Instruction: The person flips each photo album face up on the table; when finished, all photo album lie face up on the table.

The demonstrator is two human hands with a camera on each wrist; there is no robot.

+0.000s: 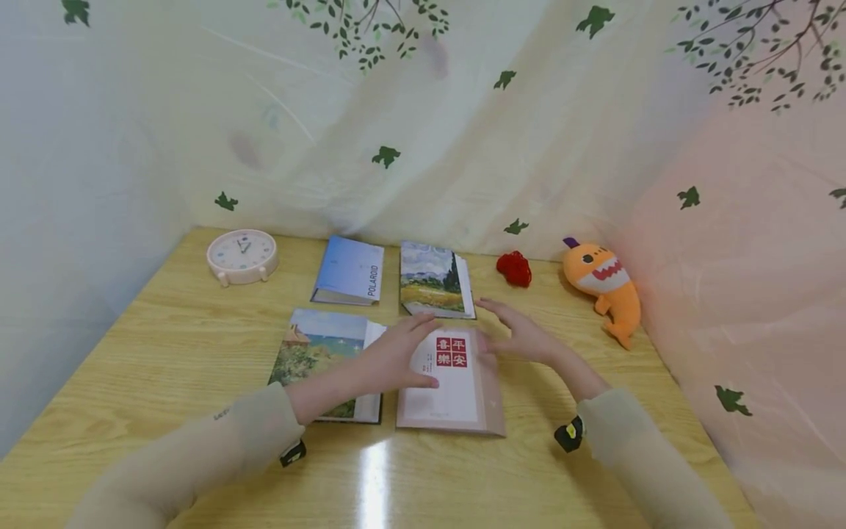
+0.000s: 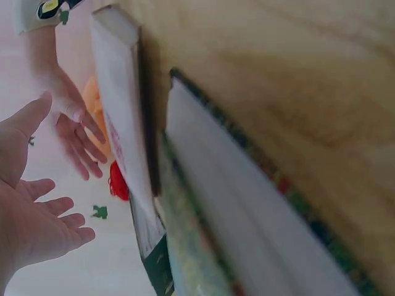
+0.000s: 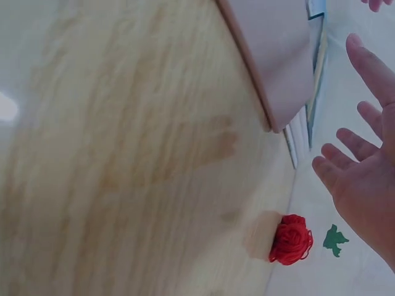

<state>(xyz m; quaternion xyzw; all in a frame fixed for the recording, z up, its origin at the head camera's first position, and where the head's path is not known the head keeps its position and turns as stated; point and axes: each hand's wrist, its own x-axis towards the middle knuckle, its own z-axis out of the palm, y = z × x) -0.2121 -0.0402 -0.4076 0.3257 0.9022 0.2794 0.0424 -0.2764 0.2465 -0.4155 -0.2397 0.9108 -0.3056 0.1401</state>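
Note:
My left hand [image 1: 395,356] hovers over the left part of a pink-and-white book [image 1: 449,397] with red square characters on its cover. Its fingers are spread and hold nothing. On the other side, my right hand [image 1: 529,336] is held by that book's right edge, fingers extended; the right wrist view shows this hand [image 3: 370,166] raised apart from the pink cover [image 3: 271,55]. Partly behind my left forearm lies a book with a seaside painting [image 1: 333,345]. Farther back are a landscape-painting book [image 1: 432,279] and a blue POLAROID album [image 1: 349,268].
A round pink-and-white clock [image 1: 242,255] lies at the table's back left. Red yarn [image 1: 514,269] and an orange shark plush [image 1: 601,286] are at the back right. Printed fabric [image 1: 423,110] hangs behind the wooden table [image 1: 165,353].

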